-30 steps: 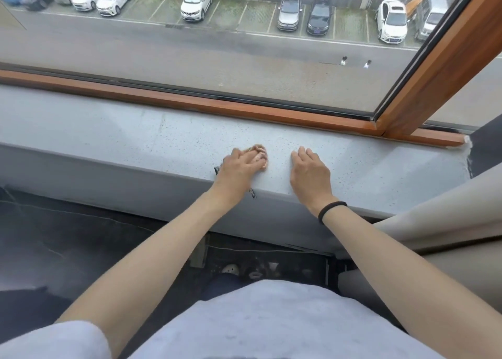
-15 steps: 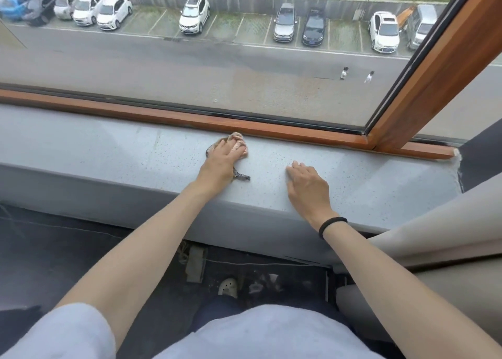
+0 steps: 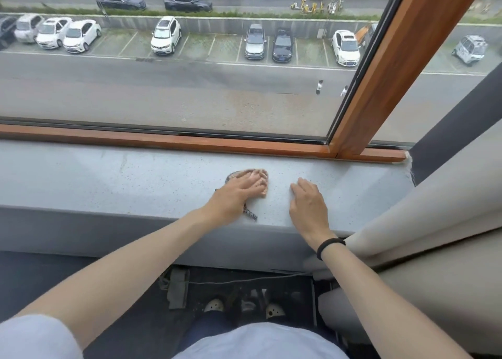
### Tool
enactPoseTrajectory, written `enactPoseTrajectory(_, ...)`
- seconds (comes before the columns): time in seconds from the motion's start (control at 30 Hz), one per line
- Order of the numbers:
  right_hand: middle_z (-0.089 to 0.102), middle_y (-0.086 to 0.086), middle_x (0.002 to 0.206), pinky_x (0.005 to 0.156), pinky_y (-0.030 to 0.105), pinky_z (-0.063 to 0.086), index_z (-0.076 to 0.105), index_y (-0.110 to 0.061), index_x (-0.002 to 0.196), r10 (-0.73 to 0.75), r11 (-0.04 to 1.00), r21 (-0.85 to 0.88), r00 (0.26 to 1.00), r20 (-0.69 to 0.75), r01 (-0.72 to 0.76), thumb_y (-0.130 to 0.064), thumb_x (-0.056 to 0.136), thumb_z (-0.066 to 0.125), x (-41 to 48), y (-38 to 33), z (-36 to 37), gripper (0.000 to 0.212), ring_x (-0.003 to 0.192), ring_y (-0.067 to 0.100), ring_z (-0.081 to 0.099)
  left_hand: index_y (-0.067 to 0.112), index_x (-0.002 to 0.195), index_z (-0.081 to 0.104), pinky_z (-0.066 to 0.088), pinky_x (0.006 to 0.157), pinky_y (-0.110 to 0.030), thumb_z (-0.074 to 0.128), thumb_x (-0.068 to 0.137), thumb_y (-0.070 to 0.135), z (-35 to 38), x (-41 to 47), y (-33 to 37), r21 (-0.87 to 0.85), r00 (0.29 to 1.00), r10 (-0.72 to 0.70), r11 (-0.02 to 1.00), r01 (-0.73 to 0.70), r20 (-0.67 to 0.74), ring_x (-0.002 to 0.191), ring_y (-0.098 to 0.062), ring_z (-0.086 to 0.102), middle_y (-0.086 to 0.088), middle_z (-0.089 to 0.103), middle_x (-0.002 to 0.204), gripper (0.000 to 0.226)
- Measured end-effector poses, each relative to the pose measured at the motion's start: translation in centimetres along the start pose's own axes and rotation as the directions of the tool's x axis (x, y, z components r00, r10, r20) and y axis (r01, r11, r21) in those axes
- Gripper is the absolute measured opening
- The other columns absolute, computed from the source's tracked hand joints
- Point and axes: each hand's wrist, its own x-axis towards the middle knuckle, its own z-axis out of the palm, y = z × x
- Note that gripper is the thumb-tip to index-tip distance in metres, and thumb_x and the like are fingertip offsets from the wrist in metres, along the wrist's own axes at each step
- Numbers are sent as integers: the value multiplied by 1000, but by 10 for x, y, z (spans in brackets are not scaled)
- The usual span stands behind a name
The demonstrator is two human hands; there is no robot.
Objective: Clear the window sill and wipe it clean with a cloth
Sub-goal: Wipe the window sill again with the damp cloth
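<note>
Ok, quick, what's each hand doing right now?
Left hand: open, pressing flat on the cloth on the window sill.
Right hand: open, resting on the sill, holding nothing.

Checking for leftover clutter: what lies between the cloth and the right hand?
Nothing: the head view shows bare speckled sill between the cloth under the left hand and the right hand.

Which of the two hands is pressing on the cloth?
The left hand, its fingers flat on the cloth. The right hand, the one with the black wristband, rests on the bare window sill beside it.
</note>
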Motion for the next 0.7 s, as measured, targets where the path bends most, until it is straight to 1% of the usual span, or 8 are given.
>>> enactPoseTrajectory(0.07, 52, 6, 85, 70, 28, 39, 45, -7, 72, -13, 1000, -7, 1000, 16, 13, 6, 80, 43, 1, 0, -1, 15, 86, 23, 46, 28, 140, 44, 22, 115, -39, 35, 86, -13, -6, 0, -9, 7, 988, 148, 989, -149, 35, 144, -16, 15, 7, 21, 155, 67)
enactPoseTrajectory(0.23, 45, 0, 83, 62, 23, 30, 46, -10, 77, -35, 998, -40, 996, 81, 38, 1, 87, 38, 4, 3, -8, 16, 85, 20, 46, 21, 128, 58, 16, 117, -35, 55, 91, 6, -21, 37, -34, -114, 987, -148, 984, 140, -63, 141, -18, 24, 6, 37, 148, 40)
enactPoseTrajectory(0.3, 50, 2, 88, 62, 24, 30, 51, -8, 81, -45, 997, -51, 994, 96, 50, 1, 86, 39, 4, 3, -9, 16, 87, 21, 47, 18, 118, 63, 10, 119, -33, 56, 93, 16, -4, 25, -7, -129, 1000, 15, 992, -16, -11, 139, -15, 25, 5, 41, 146, 26)
enactPoseTrajectory(0.4, 53, 5, 96, 63, 25, 30, 55, -7, 89, -57, 997, -53, 992, 117, 63, 1, 83, 40, 5, 3, -11, 18, 91, 23, 48, 22, 139, 45, 2, 116, -23, 40, 91, -6, 4, 1, 4, -44, 945, 321, 947, -319, 60, 141, -4, 9, 9, 18, 154, 56)
enactPoseTrajectory(0.5, 50, 4, 96, 64, 23, 29, 53, -6, 90, -70, 995, -65, 988, 136, 79, 3, 82, 38, 4, 4, -12, 19, 90, 21, 47, 27, 145, 35, 8, 116, -32, 43, 96, 7, -17, 32, -26, 37, 997, 80, 996, -80, 17, 143, -11, 9, 10, 12, 155, 53)
enactPoseTrajectory(0.57, 49, 4, 96, 65, 21, 29, 52, -6, 92, -71, 995, -64, 987, 146, 81, 3, 83, 38, 4, 5, -12, 19, 90, 20, 47, 21, 139, 45, 11, 118, -34, 38, 98, 11, -18, 45, -22, -25, 993, -89, 996, 87, -75, 144, -19, 17, -1, 24, 155, 43)
enactPoseTrajectory(0.63, 50, 5, 98, 66, 23, 29, 53, -5, 95, -75, 995, -55, 984, 163, 85, 3, 83, 38, 5, 7, -14, 21, 91, 22, 47, 18, 126, 58, 13, 117, -35, 36, 100, 22, -2, 34, 6, -60, 998, 38, 997, -41, -50, 139, -17, 24, -4, 38, 147, 34)
enactPoseTrajectory(0.7, 52, 6, 104, 69, 26, 36, 55, -4, 101, -73, 997, -19, 980, 185, 77, 3, 84, 37, 5, 7, -18, 25, 99, 24, 49, 25, 135, 49, 7, 120, -35, 39, 99, 13, 15, 1, 26, -76, 959, 274, 960, -269, 72, 143, -11, 13, 4, 25, 154, 39)
